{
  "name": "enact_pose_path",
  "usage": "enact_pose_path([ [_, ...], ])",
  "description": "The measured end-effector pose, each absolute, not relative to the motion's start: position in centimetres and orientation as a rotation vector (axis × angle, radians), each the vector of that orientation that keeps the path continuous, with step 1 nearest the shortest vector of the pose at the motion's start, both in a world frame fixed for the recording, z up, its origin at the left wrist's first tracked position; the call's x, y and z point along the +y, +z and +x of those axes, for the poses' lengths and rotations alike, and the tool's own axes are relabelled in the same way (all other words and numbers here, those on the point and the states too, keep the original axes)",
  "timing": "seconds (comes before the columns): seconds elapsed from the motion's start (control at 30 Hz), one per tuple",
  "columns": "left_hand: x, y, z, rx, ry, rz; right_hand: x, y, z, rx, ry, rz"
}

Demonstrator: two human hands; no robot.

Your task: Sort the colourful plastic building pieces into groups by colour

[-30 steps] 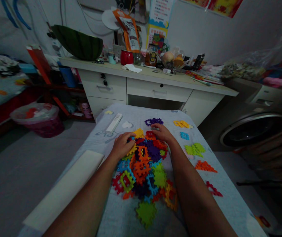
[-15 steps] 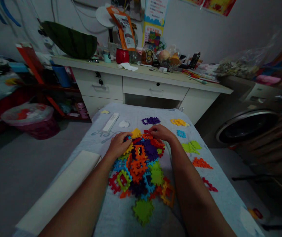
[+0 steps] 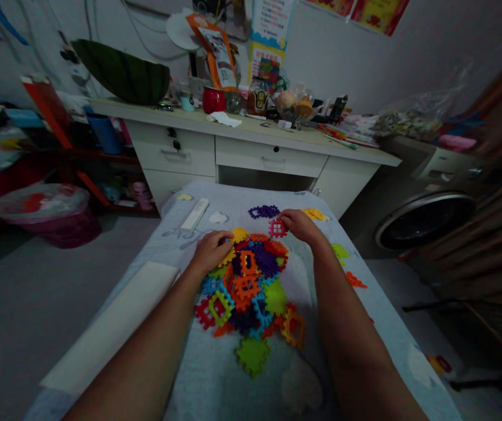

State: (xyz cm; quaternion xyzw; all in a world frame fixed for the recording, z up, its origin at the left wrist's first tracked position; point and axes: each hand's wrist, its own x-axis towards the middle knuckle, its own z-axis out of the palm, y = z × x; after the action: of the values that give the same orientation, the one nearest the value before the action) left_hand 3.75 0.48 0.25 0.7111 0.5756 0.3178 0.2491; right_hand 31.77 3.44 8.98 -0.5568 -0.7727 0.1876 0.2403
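A pile of colourful plastic interlocking tiles (image 3: 244,286), some with window-like openings, lies in the middle of the cloth-covered table. My right hand (image 3: 298,225) pinches a pinkish-red window tile (image 3: 277,228) just beyond the pile's far right side. At the far left of the heap, my left hand (image 3: 210,250) rests beside the yellow tiles (image 3: 229,255), thumb and fingers apart with nothing visibly gripped. Purple tiles (image 3: 264,211) lie grouped behind the red one, and yellow tiles (image 3: 315,214) sit farther right, partly behind my right hand.
Green tiles (image 3: 340,252) and orange triangular tiles (image 3: 356,280) lie along the table's right side. A white oblong box (image 3: 195,214) is at the far left, and a long white board (image 3: 114,327) lies by my left forearm. A cluttered desk (image 3: 242,134) stands beyond.
My right hand has lifted a red window tile off the pile and moved it right and away from me. My left hand has stayed nearly in place.
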Motion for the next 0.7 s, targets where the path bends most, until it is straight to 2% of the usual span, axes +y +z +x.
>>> enact_pose_path([
  [0.23, 1.1, -0.9, 3.6, 1.517, 1.012, 1.91, -3.2, 9.8, 38.0, -2.035, 0.66, -1.594],
  [0.37, 1.6, -1.6, 3.2, 1.415, 0.979, 1.928, -8.4, 9.6, 42.1, -1.904, 0.743, -1.702],
  [0.57, 1.4, -1.3, 3.1, 1.379, 0.963, 1.943, -14.7, 7.2, 46.2, -1.678, 0.831, -1.843],
  [0.7, 0.6, -0.2, 3.4, 1.398, 0.942, 1.933, -17.0, 5.1, 47.6, -1.658, 0.726, -1.895],
])
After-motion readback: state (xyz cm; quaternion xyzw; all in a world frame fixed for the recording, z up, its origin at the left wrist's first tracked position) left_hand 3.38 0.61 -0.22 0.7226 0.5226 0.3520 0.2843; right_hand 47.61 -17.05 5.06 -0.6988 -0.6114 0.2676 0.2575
